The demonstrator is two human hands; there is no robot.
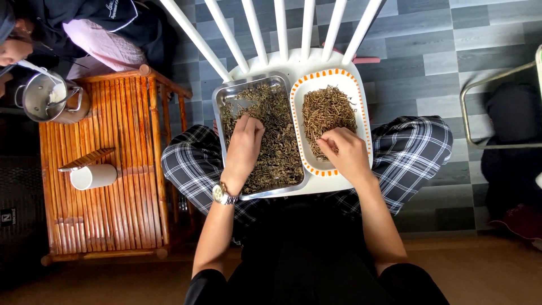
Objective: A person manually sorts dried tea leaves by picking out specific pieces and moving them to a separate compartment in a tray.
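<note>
Left hand (244,148) rests in the metal tray (221,101) of dark leaves – fingertips buried, grip unclear; right hand (344,151) pinches brown stems over the white dish (354,85).

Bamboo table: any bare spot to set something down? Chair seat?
The bamboo table has bare slats along its near half, below the white cup, and along its right side. The metal pot fills the far left corner. The chair seat is crowded: steel tray, white dish, left hand and right hand.

Two hands (244,148) (345,152), one steel tray (221,101), one white dish (357,90), one cup (93,176).
</note>
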